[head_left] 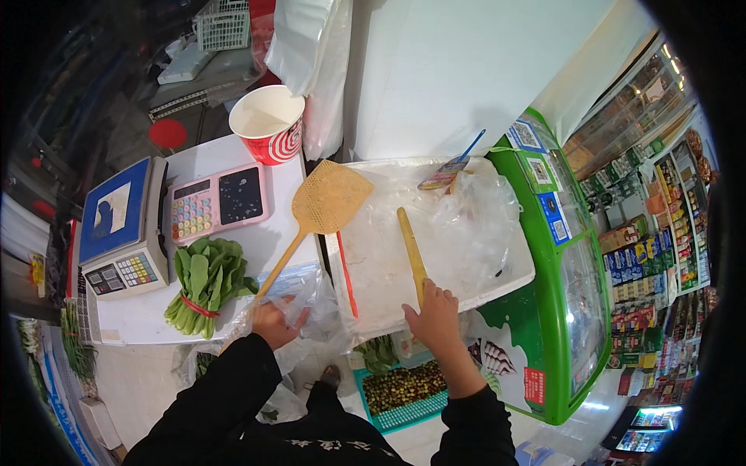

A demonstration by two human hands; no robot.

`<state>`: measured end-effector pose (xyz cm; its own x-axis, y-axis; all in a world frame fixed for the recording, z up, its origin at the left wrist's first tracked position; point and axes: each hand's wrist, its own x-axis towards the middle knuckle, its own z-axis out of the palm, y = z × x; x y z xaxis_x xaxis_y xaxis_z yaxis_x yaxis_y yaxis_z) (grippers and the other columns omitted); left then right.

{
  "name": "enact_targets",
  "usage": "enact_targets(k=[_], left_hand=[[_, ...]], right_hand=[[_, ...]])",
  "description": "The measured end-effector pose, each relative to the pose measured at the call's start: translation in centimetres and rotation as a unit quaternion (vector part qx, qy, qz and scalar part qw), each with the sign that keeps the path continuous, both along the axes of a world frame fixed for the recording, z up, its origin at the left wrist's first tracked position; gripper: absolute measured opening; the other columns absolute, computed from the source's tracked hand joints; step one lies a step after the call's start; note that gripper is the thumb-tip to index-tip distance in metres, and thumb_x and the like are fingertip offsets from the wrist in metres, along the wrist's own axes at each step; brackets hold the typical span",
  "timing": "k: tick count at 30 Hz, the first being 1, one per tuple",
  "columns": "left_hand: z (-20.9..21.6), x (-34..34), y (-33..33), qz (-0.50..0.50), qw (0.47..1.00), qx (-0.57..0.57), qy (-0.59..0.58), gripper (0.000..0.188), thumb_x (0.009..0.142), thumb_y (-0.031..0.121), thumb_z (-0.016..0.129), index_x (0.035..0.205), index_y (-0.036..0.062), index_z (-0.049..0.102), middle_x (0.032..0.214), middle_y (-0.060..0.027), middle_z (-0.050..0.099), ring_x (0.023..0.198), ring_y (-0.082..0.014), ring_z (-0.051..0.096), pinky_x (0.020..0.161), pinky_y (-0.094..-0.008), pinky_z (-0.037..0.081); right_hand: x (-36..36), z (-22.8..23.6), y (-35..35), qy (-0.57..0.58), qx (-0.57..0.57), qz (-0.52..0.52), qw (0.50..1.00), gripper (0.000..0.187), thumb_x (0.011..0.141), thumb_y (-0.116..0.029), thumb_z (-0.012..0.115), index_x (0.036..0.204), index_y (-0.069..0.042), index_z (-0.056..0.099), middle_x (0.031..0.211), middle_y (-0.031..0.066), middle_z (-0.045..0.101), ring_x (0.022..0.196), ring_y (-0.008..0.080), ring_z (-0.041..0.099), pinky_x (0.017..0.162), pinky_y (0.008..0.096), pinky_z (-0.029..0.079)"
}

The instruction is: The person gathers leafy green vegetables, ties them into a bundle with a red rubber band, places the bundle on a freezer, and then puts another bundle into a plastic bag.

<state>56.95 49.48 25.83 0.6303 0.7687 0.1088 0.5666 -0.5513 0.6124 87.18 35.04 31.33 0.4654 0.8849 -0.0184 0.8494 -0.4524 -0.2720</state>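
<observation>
While the price scale (120, 225) stands at the left of the frame, beside a pink calculator (217, 203) on the white tabletop (286, 182), neither crowds the handling. Nearer the centre lies a bunch of leafy greens (206, 270) tied with a red band (199, 305); its leaves look tender, so a sleeve or wrist is best held clear of them. Just to its right, at the lower centre-left, the left hand (273, 325) has its fingers curled among thin film, the clear plastic bag (320, 309); whether they are pinched on it I cannot tell. Film this thin calls for a light grip on one layer, since a hard tug would probably stretch or tear it. The yellow fly swatter (332, 198) slants down close by that hand, and its handle could easily snag the bag, so a path clear of it is wiser. Mid-frame, the yellow stick (409, 245) lies in the white foam box (373, 291). The right hand (437, 320) reaches its lower end, fingers bent there; whether they close around it I cannot tell. Steady, gentle contact should stop it rolling toward the crumpled plastic (478, 225) at centre-right, short of the green freezer (579, 311).
</observation>
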Motion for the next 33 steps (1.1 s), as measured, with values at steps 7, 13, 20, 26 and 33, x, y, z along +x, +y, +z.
enact_targets(k=[7,13,20,26,33], left_hand=[[0.0,-0.3,-0.1,0.003,1.0,-0.004,0.013,0.029,0.091,0.035,0.069,0.106,0.0104,0.072,0.085,-0.0131,0.072,0.077,-0.0343,0.069,0.071,-0.0455,0.055],[-0.3,-0.1,0.0,-0.008,1.0,0.016,0.007,0.031,0.091,0.033,0.069,0.107,0.0072,0.072,0.082,-0.0162,0.071,0.076,-0.0369,0.068,0.07,-0.0453,0.055],[0.5,0.1,0.2,-0.023,0.999,-0.004,0.024,0.031,0.092,0.033,0.067,0.108,0.0076,0.072,0.085,-0.0158,0.072,0.078,-0.0365,0.069,0.071,-0.0458,0.055],[-0.2,-0.1,0.4,-0.025,1.0,0.001,0.016,0.032,0.091,0.034,0.067,0.109,0.0077,0.072,0.085,-0.0158,0.071,0.078,-0.0371,0.068,0.071,-0.0464,0.054],[-0.1,-0.3,0.2,-0.008,0.999,-0.02,0.027,0.033,0.09,0.035,0.069,0.109,0.0084,0.072,0.081,-0.0156,0.071,0.076,-0.0364,0.068,0.07,-0.0455,0.055]], right_hand=[[1.8,4.7,-1.0,0.129,0.001,-0.052,0.99,0.053,0.084,-0.015,0.066,0.132,0.001,0.051,0.082,0.0201,0.068,0.074,0.0422,0.064,0.075,0.0553,0.046],[1.6,6.5,-1.6,0.043,0.015,0.08,0.996,0.065,0.081,-0.01,0.065,0.143,-0.004,0.048,0.087,0.0167,0.067,0.082,0.037,0.062,0.079,0.0504,0.045],[0.7,3.4,1.1,-0.014,-0.011,0.152,0.988,0.064,0.078,-0.008,0.068,0.14,-0.009,0.052,0.089,0.0131,0.064,0.088,0.0329,0.059,0.084,0.0457,0.042],[2.2,2.2,0.1,-0.081,-0.078,0.076,0.991,0.06,0.076,-0.009,0.066,0.135,-0.01,0.057,0.086,0.0152,0.066,0.087,0.0347,0.062,0.08,0.0482,0.044],[3.3,8.3,-5.7,-0.026,-0.034,0.02,0.999,0.048,0.077,-0.012,0.064,0.125,-0.006,0.064,0.078,0.0193,0.066,0.076,0.0363,0.064,0.069,0.0458,0.048]])
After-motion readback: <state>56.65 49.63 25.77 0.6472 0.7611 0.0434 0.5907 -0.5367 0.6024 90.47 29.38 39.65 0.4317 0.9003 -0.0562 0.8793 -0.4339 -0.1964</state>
